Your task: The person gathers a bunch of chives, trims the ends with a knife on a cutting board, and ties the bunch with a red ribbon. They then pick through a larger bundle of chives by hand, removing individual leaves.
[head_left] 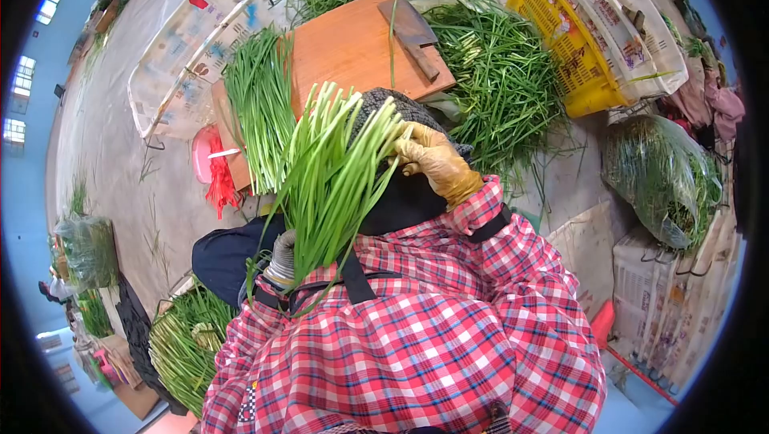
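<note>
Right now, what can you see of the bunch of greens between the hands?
The bunch is long, slender, fresh-looking green stalks, their pale ends fanned loosely apart. It slants in front of the body, pale ends pointing away. The yellow-gloved right hand touches those ends; the grey-gloved left hand is partly hidden beside the leafy lower part.

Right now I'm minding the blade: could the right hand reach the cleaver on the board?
Probably yes: only a thin leaf crosses the cleaver on the board, just beyond the right hand at the held bunch.
</note>
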Demonstrator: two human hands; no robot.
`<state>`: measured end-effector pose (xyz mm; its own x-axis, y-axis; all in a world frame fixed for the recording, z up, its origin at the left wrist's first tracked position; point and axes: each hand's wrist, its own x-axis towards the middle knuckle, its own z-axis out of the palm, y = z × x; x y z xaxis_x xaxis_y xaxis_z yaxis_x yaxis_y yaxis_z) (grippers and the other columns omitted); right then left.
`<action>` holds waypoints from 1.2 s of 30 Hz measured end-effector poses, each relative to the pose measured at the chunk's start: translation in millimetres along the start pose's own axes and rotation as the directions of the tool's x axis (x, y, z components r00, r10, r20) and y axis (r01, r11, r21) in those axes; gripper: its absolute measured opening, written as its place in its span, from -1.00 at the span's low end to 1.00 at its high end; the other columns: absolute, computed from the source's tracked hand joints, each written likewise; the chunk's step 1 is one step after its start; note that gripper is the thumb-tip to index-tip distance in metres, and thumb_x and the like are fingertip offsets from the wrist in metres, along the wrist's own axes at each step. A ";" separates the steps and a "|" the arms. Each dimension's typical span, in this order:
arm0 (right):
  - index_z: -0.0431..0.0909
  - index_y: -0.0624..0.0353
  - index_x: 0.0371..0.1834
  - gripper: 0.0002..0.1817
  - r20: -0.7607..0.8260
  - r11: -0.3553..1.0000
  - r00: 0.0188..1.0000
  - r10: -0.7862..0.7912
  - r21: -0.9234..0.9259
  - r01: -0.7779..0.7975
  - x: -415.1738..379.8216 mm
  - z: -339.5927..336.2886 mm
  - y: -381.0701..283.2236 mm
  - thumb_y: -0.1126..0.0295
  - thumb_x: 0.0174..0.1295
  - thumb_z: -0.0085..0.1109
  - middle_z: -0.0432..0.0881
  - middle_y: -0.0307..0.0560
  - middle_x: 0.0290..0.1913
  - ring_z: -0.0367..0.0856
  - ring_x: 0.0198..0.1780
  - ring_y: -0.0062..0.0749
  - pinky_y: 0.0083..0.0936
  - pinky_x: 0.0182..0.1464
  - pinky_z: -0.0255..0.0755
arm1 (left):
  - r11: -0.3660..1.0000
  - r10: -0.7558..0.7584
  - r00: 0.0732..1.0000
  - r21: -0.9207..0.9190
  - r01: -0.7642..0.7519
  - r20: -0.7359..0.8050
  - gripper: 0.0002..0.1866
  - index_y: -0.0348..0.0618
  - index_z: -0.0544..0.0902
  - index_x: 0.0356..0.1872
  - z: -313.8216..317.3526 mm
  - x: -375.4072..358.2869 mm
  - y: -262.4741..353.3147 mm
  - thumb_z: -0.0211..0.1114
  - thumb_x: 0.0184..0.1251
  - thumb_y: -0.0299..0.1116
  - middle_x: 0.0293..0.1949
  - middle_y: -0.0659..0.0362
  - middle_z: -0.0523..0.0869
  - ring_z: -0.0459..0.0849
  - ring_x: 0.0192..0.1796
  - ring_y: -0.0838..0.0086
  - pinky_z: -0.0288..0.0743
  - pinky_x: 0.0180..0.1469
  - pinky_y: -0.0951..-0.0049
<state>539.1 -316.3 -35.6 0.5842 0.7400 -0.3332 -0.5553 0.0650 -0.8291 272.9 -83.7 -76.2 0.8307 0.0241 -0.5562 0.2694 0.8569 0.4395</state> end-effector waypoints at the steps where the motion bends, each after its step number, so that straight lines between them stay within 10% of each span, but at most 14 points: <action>1: 0.52 0.16 -0.02 -0.69 0.028 1.000 1.000 -0.012 0.021 0.012 -5.2 0.6 -3.9 0.24 0.27 0.21 0.66 -0.27 -0.22 0.60 -0.25 -0.69 -0.81 -0.31 0.41 | 1.000 0.001 1.000 -0.003 -0.001 -0.004 -0.60 -0.38 0.60 -0.04 7.3 -1.3 1.2 0.23 0.17 -0.28 -0.05 -0.05 0.68 0.68 -0.04 0.16 0.57 0.11 0.17; 23: 0.63 0.23 -0.22 -0.85 -0.010 0.994 0.998 -0.062 0.085 0.062 4.9 -10.9 14.9 0.42 0.20 0.19 0.57 -0.37 -0.47 0.38 -0.53 -0.74 -0.79 -0.45 0.25 | 0.999 0.004 0.998 -0.050 -0.007 -0.057 -0.57 -0.38 0.58 -0.03 12.0 -3.8 3.2 0.16 0.15 -0.27 -0.06 -0.08 0.68 0.68 -0.04 0.13 0.55 0.13 0.14; 27: 0.62 0.25 -0.35 -0.86 -0.270 0.953 0.914 -0.303 -0.111 0.284 5.3 -23.1 -12.2 0.45 0.18 0.07 0.52 -0.31 -0.53 0.35 -0.54 -0.67 -0.70 -0.43 0.24 | 0.999 0.032 0.995 0.014 -0.034 0.097 -0.61 -0.43 0.59 -0.05 9.3 -5.2 3.9 0.18 0.15 -0.36 -0.06 -0.07 0.68 0.68 -0.04 0.16 0.57 0.11 0.18; 30: 0.59 0.24 -0.31 -0.79 -0.464 0.832 0.756 -0.461 0.072 0.551 10.5 -93.5 -54.6 0.37 0.28 -0.04 0.42 -0.34 -0.62 0.31 -0.58 -0.65 -0.67 -0.44 0.26 | 0.984 0.039 0.996 0.171 -0.053 0.085 -0.62 -0.44 0.59 -0.05 18.1 -9.3 10.2 0.21 0.15 -0.37 -0.06 -0.06 0.68 0.68 -0.02 0.20 0.57 0.10 0.24; 33: 0.49 0.18 -0.03 -0.68 -0.684 0.613 0.493 -0.537 0.084 0.785 -4.2 -205.9 -89.8 0.19 0.37 -0.06 0.60 -0.24 -0.27 0.51 -0.28 -0.55 -0.55 -0.19 0.38 | 0.925 0.092 0.995 0.368 -0.095 0.025 -0.59 -0.42 0.56 0.01 45.5 -11.7 17.5 0.27 0.13 -0.41 -0.04 -0.01 0.68 0.67 -0.01 0.28 0.54 0.11 0.32; 35: 0.41 0.08 0.14 -0.59 -0.872 0.673 0.385 -0.303 0.090 0.734 -17.2 -192.9 -110.2 0.09 0.35 -0.02 0.48 -0.12 0.16 0.45 0.09 -0.38 -0.42 0.00 0.35 | 0.833 0.194 0.980 0.519 -0.191 0.048 -0.49 -0.37 0.49 0.13 74.6 -9.2 20.7 0.36 0.10 -0.51 0.00 0.08 0.67 0.64 0.01 0.40 0.49 0.13 0.40; 36: 0.32 0.00 0.26 -0.50 -0.795 0.774 0.488 -0.361 0.036 0.632 -19.2 -188.6 -110.1 0.06 0.31 0.03 0.28 -0.06 0.36 0.31 0.27 -0.28 -0.33 0.11 0.28 | 0.755 0.176 0.984 0.636 -0.159 0.037 -0.44 -0.33 0.46 0.18 76.9 -9.4 23.8 0.39 0.08 -0.56 0.00 0.12 0.66 0.62 0.00 0.49 0.48 0.11 0.44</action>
<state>700.7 -463.9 -22.5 0.9559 -0.1946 -0.2198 -0.0818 0.5425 -0.8361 309.0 -103.1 -6.3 0.8827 0.1551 -0.4437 0.3813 0.3157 0.8689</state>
